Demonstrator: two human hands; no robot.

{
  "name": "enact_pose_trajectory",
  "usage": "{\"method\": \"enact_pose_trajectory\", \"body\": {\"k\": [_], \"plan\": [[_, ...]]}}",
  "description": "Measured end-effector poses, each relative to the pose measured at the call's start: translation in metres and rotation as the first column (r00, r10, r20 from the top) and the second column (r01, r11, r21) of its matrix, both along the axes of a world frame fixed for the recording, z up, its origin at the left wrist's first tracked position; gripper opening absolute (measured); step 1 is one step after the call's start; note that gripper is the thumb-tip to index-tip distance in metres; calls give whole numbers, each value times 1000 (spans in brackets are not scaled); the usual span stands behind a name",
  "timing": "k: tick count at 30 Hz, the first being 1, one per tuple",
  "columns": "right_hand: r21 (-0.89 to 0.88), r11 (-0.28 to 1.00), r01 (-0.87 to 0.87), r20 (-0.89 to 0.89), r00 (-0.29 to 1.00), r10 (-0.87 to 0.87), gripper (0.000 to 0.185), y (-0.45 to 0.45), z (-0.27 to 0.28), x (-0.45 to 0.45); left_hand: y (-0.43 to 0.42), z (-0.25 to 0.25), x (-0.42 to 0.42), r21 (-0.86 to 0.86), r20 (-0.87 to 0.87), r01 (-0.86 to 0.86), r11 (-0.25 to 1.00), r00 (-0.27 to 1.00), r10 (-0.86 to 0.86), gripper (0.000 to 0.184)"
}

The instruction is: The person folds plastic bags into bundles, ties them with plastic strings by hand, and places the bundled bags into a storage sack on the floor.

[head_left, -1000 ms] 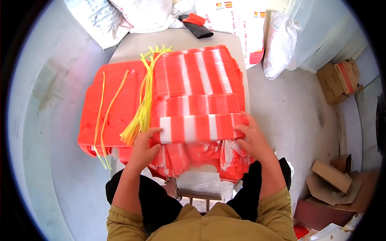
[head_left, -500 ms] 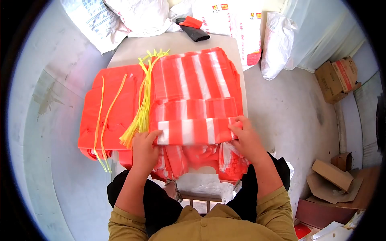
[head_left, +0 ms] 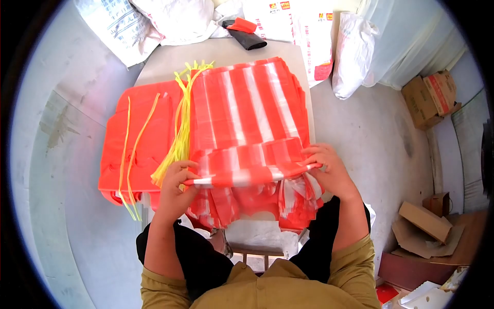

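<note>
A stack of red-and-white striped plastic bags (head_left: 247, 105) lies in front of me, its near ends hanging over the table edge in loose folds. Across the near part runs a folded striped plastic bag (head_left: 242, 176). My left hand (head_left: 176, 189) pinches this fold at its left end, thumb and fingers closed on it. At the right end, my right hand (head_left: 332, 170) grips the same fold, with a ring visible on one finger. Just left of the stack lies a bundle of yellow plastic strips (head_left: 180, 141), close to my left hand.
Plain red plastic bags (head_left: 141, 126) are piled at the left, two loose yellow strips (head_left: 138, 139) on top. A dark roll (head_left: 248, 39) lies at the table's far edge (head_left: 283, 49). White sacks (head_left: 175, 20) stand behind. Cardboard boxes (head_left: 429, 100) sit on the right-hand floor.
The near fold has turned from a broad flat band into a narrow edge, and more of the striped stack behind it shows. My right hand has shifted slightly outward, my left slightly up.
</note>
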State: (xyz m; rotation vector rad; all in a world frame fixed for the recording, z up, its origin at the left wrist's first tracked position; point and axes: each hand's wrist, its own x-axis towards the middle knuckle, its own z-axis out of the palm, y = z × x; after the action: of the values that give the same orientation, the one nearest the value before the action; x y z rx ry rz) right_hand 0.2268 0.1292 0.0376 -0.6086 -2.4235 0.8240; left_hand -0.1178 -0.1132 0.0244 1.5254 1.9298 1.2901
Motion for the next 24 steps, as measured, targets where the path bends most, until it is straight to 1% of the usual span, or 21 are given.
{"method": "enact_pose_trajectory", "body": {"k": [1,2,3,5,6,9,11,13,15,18,20,21,22,23,24], "plan": [[-282,956,84,16,996,-83,16,2,-1,-1,1,-1,-2,0,182,40,999,982,-39,22],[-539,826,163,55,986,-158,14,2,-3,-2,1,5,3,-78,393,20,997,919,12,6],[-748,624,229,114,969,-219,12,3,-5,-4,3,1,2,-144,418,-36,989,903,94,6],[-691,670,270,119,957,-263,17,6,-3,-17,8,-7,-1,-276,449,-140,951,856,257,9],[-662,691,291,120,951,-285,19,7,-3,-24,14,-9,0,-279,412,-188,942,862,295,15],[-740,627,244,1,932,-362,30,8,-15,-43,27,-15,-1,-284,304,-300,911,872,383,18],[-606,738,298,62,942,-330,41,13,-35,-43,31,-26,-5,-289,237,-310,906,893,382,18],[-518,806,286,79,955,-287,46,17,-42,-44,35,-29,-6,-279,187,-321,905,906,379,18],[-499,838,221,51,973,-226,46,16,-39,-44,38,-28,-3,-262,150,-333,906,913,379,18],[-628,733,261,9,944,-329,42,16,-38,-52,42,-46,-7,-154,170,-378,913,900,401,16],[-401,851,337,-12,928,-373,38,19,-51,-53,42,-40,-7,-196,100,-418,887,891,443,19],[-275,887,370,-29,919,-392,36,21,-56,-53,42,-35,-6,-214,64,-439,873,885,461,23],[-69,921,383,-37,922,-386,34,18,-50,-55,42,-30,-4,-102,-156,-440,892,893,422,26],[141,914,381,-44,925,-378,32,14,-42,-58,43,-23,0,7,-371,-413,911,845,386,30],[347,866,360,-50,929,-367,30,9,-35,-63,44,-17,4,108,-567,-362,926,742,357,35]]}}
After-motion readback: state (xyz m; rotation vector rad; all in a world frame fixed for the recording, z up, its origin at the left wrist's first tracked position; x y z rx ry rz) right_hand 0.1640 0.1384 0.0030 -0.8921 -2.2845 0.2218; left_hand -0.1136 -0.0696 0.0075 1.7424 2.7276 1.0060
